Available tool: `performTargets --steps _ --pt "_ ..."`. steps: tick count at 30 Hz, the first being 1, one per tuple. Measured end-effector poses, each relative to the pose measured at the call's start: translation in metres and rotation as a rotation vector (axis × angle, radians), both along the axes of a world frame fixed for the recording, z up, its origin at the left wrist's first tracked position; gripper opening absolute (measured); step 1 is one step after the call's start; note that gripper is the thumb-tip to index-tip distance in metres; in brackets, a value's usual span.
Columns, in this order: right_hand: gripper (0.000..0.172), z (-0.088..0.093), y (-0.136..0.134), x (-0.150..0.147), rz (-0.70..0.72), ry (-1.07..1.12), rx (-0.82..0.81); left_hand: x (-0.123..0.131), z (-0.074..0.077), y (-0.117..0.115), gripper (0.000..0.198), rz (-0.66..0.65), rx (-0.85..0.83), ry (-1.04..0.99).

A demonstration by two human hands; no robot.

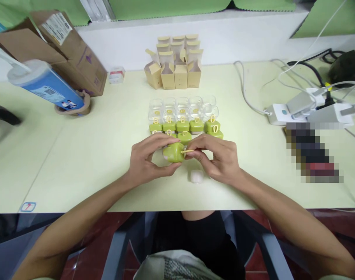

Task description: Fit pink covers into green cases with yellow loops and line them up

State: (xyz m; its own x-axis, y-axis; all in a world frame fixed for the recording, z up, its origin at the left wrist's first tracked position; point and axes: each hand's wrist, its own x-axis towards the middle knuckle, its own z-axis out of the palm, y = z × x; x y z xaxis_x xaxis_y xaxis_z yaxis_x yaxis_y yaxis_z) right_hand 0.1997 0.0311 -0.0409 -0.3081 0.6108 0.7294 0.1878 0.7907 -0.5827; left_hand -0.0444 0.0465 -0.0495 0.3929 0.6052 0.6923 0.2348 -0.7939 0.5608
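My left hand (pixel 148 157) holds a small green plastic case (pixel 174 152) with a slotted face, its thumb below and fingers above. At the case's right end, my right hand (pixel 217 157) pinches a thin yellow strap (pixel 187 151) between thumb and fingertips. The strap meets the case; whether it is fastened there I cannot tell. A small whitish rounded block (pixel 196 176) lies on the table just below my right hand. Beyond my hands stand several similar green cases (pixel 182 125) with yellow loops on top, some partly hidden by my fingers.
Behind the green cases are clear plastic cups (pixel 182 104) in rows, then open small cardboard boxes (pixel 181 76). At left stand a blue canister (pixel 56 87) and a large carton (pixel 84 66). A power strip (pixel 278 114) with cables and a blurred-out dark object (pixel 308 149) lie right.
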Motion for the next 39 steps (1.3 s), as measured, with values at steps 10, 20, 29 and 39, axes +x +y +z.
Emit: performTargets --steps 10,20,29,39 --pt "0.009 0.0 0.001 -0.002 0.077 0.196 -0.464 -0.004 -0.006 0.009 0.054 -0.138 -0.157 -0.102" --pt "0.05 -0.008 0.004 0.0 0.228 0.165 -0.511 -0.001 -0.008 0.002 0.048 -0.092 -0.142 -0.153" --pt "0.046 -0.004 0.008 0.005 0.429 0.183 -0.564 -0.007 -0.004 0.009 0.023 -0.141 -0.074 -0.14" --pt "0.048 0.001 0.012 0.012 0.394 0.065 -0.515 -0.005 -0.001 0.008 0.023 -0.103 0.096 -0.008"
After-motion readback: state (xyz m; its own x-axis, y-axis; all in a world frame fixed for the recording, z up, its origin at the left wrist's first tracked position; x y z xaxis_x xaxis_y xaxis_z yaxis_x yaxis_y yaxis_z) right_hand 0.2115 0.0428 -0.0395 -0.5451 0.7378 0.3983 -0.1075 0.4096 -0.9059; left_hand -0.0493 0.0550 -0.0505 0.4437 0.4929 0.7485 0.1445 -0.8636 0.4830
